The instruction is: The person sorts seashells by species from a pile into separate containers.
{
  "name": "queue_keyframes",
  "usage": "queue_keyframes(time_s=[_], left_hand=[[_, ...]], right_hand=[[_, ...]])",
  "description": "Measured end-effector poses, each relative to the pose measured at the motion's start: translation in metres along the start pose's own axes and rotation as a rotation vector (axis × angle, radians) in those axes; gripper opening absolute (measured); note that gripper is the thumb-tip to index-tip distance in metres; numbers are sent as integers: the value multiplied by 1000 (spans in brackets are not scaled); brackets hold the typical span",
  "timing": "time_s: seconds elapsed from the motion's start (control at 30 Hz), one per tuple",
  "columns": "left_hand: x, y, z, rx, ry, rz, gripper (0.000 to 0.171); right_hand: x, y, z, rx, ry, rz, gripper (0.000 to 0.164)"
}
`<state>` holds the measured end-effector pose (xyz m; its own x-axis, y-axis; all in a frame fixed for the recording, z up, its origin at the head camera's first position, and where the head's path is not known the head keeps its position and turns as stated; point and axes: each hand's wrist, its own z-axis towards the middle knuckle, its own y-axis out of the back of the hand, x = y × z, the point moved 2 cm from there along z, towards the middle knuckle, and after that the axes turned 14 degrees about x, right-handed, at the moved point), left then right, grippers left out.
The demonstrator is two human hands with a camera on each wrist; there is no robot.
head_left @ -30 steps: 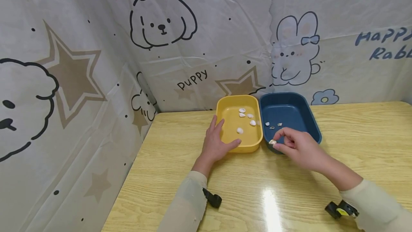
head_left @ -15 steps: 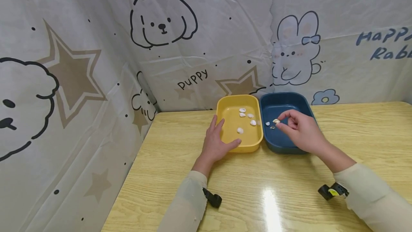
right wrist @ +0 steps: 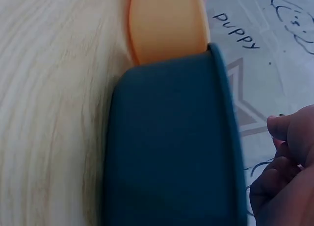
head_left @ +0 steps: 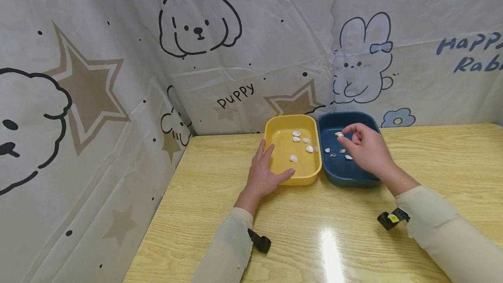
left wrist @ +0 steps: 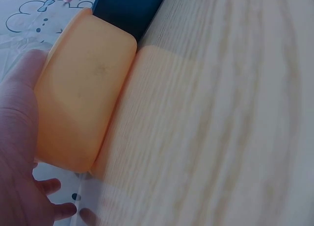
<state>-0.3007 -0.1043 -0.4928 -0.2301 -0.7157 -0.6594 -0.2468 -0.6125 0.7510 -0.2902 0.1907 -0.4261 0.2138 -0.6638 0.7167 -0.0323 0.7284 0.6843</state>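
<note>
In the head view my right hand (head_left: 367,150) pinches a small pale shell (head_left: 339,134) between thumb and index finger, above the blue bin (head_left: 334,176). Several small shells lie on that bin's floor, among them a white shell (head_left: 348,157) close under the hand. My left hand (head_left: 265,174) rests spread against the left and near sides of the yellow bin (head_left: 279,160), its fingers fairly straight. Inside are several white shells (head_left: 293,158). The left wrist view shows the left thumb (left wrist: 27,71) at the rim. In the right wrist view the curled right hand (right wrist: 289,162) hides the pinched shell.
The two bins stand side by side, touching, at the back of the wooden table (head_left: 294,230). Directly behind them hangs a printed cloth (head_left: 251,34) with cartoon animals, and it continues down the left side.
My right hand, still pinching a shell, has moved from the blue bin's near edge toward its far side. Another shell in that bin now shows. My left hand stays put.
</note>
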Motion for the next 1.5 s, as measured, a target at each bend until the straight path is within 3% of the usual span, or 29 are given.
queue_keyframes(time_s=[0.2,0.47,0.7,1.17,1.5], left_hand=[[0,0,0,-1,-1,9,103],[-2,-1,-1,-4,-11,1,103],[-3,-1,-1,-1,-10,-4,103],[-6,-4,2,5,-13,-7,103],[-6,-5,2,15,2,2,105]], right_hand=[[-9,-3,11,15,-90,-26,38],[-22,-11,22,11,-144,-25,36],[-31,-16,24,61,-190,3,35],[-39,-14,24,100,-217,24,32],[-40,-13,23,32,-201,45,38]])
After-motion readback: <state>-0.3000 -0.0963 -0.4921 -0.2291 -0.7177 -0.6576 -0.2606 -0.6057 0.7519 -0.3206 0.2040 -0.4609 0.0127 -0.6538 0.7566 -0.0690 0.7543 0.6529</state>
